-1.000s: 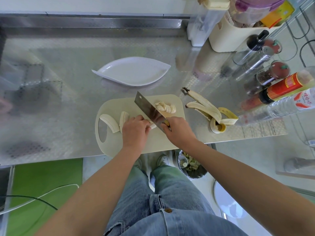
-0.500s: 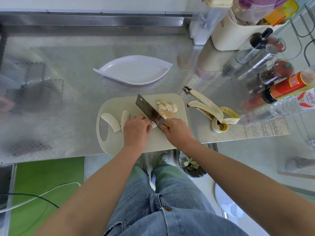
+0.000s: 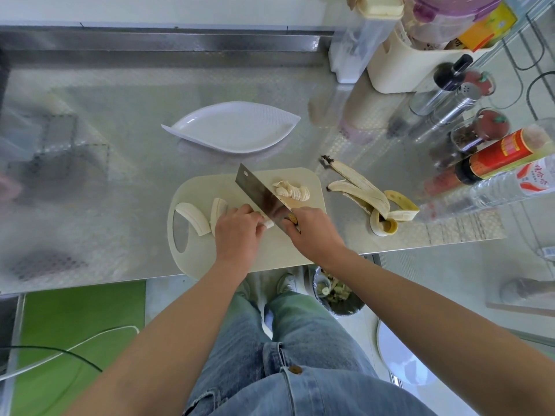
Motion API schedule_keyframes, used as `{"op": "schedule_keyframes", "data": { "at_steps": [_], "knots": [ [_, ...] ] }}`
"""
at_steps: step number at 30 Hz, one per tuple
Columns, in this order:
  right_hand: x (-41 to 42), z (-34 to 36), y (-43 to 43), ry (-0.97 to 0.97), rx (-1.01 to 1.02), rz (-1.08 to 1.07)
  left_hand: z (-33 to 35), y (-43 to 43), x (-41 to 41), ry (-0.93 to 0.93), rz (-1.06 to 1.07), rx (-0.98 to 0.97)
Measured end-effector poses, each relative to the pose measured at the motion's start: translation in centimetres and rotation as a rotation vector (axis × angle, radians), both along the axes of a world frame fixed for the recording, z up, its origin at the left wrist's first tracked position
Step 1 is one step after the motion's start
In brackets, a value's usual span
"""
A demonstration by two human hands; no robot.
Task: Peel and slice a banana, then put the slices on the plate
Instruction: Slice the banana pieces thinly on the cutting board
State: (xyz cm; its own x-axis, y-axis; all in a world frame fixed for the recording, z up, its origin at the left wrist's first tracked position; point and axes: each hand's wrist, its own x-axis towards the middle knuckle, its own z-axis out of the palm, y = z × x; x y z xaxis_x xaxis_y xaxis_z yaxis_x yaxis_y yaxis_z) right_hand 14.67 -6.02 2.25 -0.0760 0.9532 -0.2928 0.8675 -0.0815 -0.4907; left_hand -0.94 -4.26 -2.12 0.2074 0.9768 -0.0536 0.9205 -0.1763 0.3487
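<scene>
Left fingers [image 3: 251, 214] hold peeled banana piece [image 3: 268, 225] | right fingers [image 3: 301, 212] grip cleaver [image 3: 260, 195] | slices [image 3: 292, 191] pale, fanned

Bare left hand [image 3: 237, 234] knuckles-up, fingers curled onto a pale peeled banana piece [image 3: 268, 224]; right hand [image 3: 315, 232] around the handle of a broad steel cleaver [image 3: 261, 195].

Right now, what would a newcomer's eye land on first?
The cleaver at centre, gripped by the right hand, blade over the cutting board right beside the left hand holding a banana piece. Cut slices lie heaped beyond the blade; the white plate behind the board holds none. The peel sprawls on the counter to the right.
</scene>
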Motion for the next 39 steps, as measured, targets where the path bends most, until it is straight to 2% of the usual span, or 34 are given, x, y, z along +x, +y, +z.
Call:
{"op": "schedule_keyframes", "data": {
  "at_steps": [10,21,39],
  "knots": [
    [0.0,-1.4,-0.4,-0.074,-0.079,0.009,-0.3,-0.1,0.0,-0.031,0.019,0.005],
    [0.1,-0.1,0.1,-0.003,-0.014,-0.023,0.1,0.0,0.2,-0.035,0.047,-0.023],
    [0.2,0.1,0.3,-0.042,-0.03,0.034,-0.1,0.1,0.1,-0.04,0.034,-0.009]
  ]
}}
